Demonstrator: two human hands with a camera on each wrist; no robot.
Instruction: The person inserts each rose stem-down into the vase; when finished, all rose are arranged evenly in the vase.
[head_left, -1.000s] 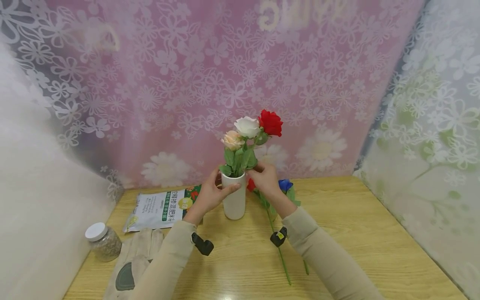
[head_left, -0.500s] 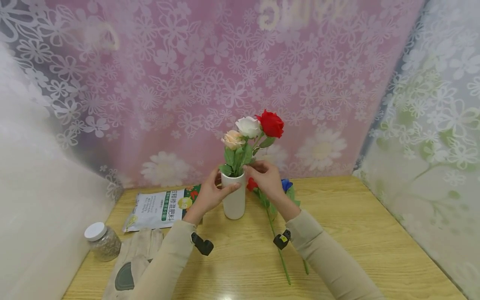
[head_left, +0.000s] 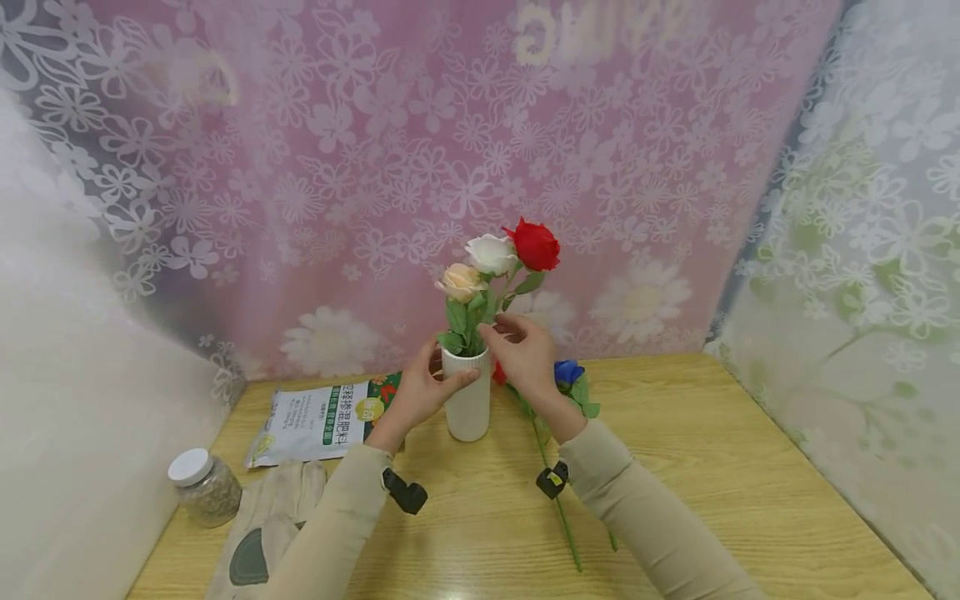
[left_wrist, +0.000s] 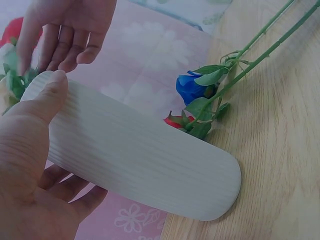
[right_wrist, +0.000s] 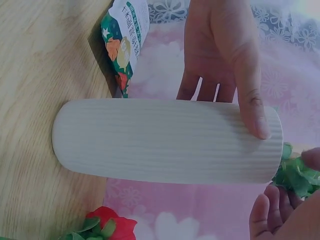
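Observation:
A white ribbed vase (head_left: 467, 408) stands on the wooden table, tilted slightly if at all. My left hand (head_left: 426, 387) grips it near the rim, thumb across the front and fingers behind. A peach rose (head_left: 461, 282), a white rose (head_left: 491, 254) and a taller red rose (head_left: 534, 244) rise from the vase. At the rim's right side, my right hand (head_left: 528, 358) pinches at the rose leaves (right_wrist: 295, 177), which show between thumb and fingers in the right wrist view. Its exact contact with any one stem is hidden.
Right of the vase lie a blue rose (head_left: 567, 372) and another red rose (left_wrist: 176, 120), their long stems pointing towards me. A printed fertilizer bag (head_left: 315, 417), a white-lidded jar of granules (head_left: 206, 492) and work gloves (head_left: 288, 492) lie on the left.
The right fingers have shifted left and slightly up, closer in among the leaves. The upright red rose has turned a little, and its leaf now shows. My left hand stays on the vase.

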